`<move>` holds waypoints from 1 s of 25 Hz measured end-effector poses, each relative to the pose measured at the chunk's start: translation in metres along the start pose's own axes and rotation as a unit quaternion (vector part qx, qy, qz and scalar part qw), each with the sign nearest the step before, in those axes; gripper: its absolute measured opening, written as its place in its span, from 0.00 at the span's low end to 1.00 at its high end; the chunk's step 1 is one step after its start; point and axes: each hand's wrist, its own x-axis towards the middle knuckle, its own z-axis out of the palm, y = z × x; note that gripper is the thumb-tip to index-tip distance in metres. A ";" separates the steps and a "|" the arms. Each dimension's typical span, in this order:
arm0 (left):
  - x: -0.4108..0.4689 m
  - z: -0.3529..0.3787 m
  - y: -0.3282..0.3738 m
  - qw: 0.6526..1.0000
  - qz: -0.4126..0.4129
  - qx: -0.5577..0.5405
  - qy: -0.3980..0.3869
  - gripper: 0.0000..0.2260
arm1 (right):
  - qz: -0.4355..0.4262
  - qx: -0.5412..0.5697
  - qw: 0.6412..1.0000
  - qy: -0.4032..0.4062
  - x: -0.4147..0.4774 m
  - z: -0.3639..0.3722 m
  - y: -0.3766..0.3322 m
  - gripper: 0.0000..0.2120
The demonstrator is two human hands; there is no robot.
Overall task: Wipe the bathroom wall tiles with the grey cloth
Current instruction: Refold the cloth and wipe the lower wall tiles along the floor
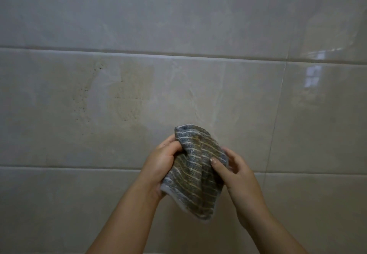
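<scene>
Both hands, left hand [160, 160] and right hand [234, 166], grip the bunched grey cloth [195, 172] before the stained wall tiles [123, 95], seemingly refolding it for wiping.

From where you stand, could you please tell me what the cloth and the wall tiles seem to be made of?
The grey cloth looks like woven or knitted fabric: soft folds, ribbed pale stripes. The wall tiles look like glazed ceramic, perhaps porcelain: glossy marbled surface with bright reflections.

Forearms angle up and inward, left hand [162, 160] and right hand [236, 170] each gripping the grey cloth [190, 172] between them.
</scene>
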 end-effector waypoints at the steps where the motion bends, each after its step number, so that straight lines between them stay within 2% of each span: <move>1: -0.001 0.002 0.000 1.000 -0.001 -0.001 -0.010 0.15 | 0.012 0.011 1.000 0.000 0.000 -0.002 -0.001 0.12; 2: -0.001 0.002 -0.001 1.000 -0.001 0.002 -0.018 0.17 | 0.005 -0.014 1.000 0.012 0.000 -0.005 -0.003 0.08; 4: 0.001 -0.001 -0.002 0.999 0.000 0.032 -0.015 0.24 | -0.014 -0.062 0.997 0.040 0.004 -0.014 -0.010 0.08; 7: 0.001 -0.010 -0.003 0.987 -0.006 0.160 -0.006 0.27 | 0.028 -0.015 0.999 0.037 0.013 -0.033 -0.022 0.08; 9: 0.002 -0.012 -0.010 0.954 0.003 0.298 -0.035 0.20 | 0.079 0.043 0.996 0.024 0.018 -0.038 -0.023 0.06; 11: -0.001 -0.008 -0.014 0.904 0.032 0.423 -0.058 0.08 | 0.133 0.142 0.981 0.004 0.019 -0.034 -0.017 0.05; 14: -0.009 0.003 -0.016 0.864 -0.007 0.476 -0.163 0.25 | 0.178 0.278 0.944 -0.023 0.019 -0.027 -0.005 0.04; 16: -0.012 0.010 -0.020 0.828 -0.023 0.519 -0.208 0.27 | 0.185 0.309 0.933 -0.020 0.021 -0.027 -0.001 0.06; 17: -0.012 0.010 -0.023 0.816 -0.009 0.542 -0.200 0.27 | 0.186 0.320 0.929 -0.022 0.021 -0.028 0.000 0.09; 18: -0.011 0.011 -0.026 0.817 0.010 0.546 -0.184 0.27 | 0.189 0.329 0.925 -0.031 0.021 -0.028 -0.001 0.12; 19: -0.009 0.012 -0.029 0.834 0.018 0.526 -0.167 0.24 | 0.191 0.335 0.922 -0.041 0.020 -0.028 -0.004 0.15; 22: -0.005 0.012 -0.030 0.928 -0.023 0.352 -0.122 0.05 | 0.150 0.327 0.931 -0.064 0.015 -0.032 -0.013 0.13; 23: -0.004 0.009 -0.029 0.951 -0.049 0.286 -0.109 0.05 | 0.118 0.300 0.944 -0.074 0.012 -0.033 -0.014 0.14; 25: -0.002 0.003 -0.027 0.978 -0.085 0.165 -0.096 0.07 | 0.053 0.168 0.979 -0.102 0.005 -0.034 -0.012 0.25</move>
